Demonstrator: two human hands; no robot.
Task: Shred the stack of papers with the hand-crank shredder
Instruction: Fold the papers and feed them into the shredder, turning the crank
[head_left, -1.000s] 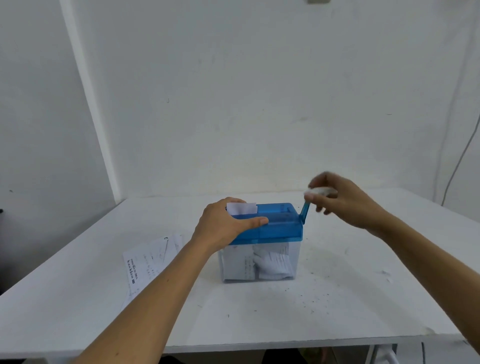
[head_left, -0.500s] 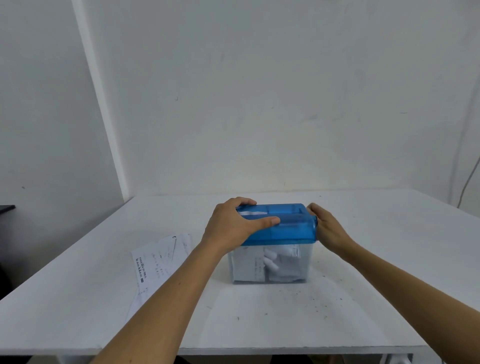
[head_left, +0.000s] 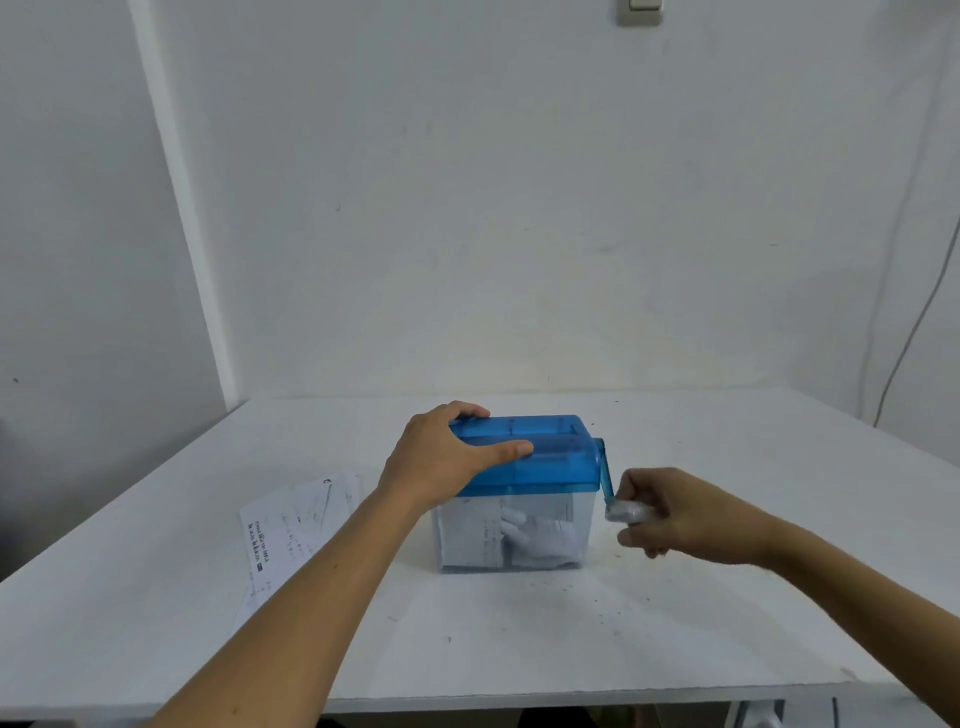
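The hand-crank shredder (head_left: 540, 462) stands mid-table: a blue lid on a clear bin (head_left: 511, 535) with white paper inside. My left hand (head_left: 447, 452) grips the lid's left end, thumb along its front and fingers over the back. No paper shows above the lid's slot. The blue crank arm (head_left: 605, 470) hangs down at the lid's right side. My right hand (head_left: 670, 514) holds its pale knob (head_left: 626, 512), fingers curled round it. The stack of papers (head_left: 298, 525) lies flat on the table left of the shredder, partly hidden by my left forearm.
The white table (head_left: 519, 634) carries small dark specks near the shredder. A wall runs close behind. A cable (head_left: 914, 322) hangs down the wall at the far right, and a switch plate (head_left: 640, 10) sits at the top.
The crank has swung from pointing up to pointing down, with my right hand following it round. The strip of paper that stood out of the slot has gone down into the shredder.
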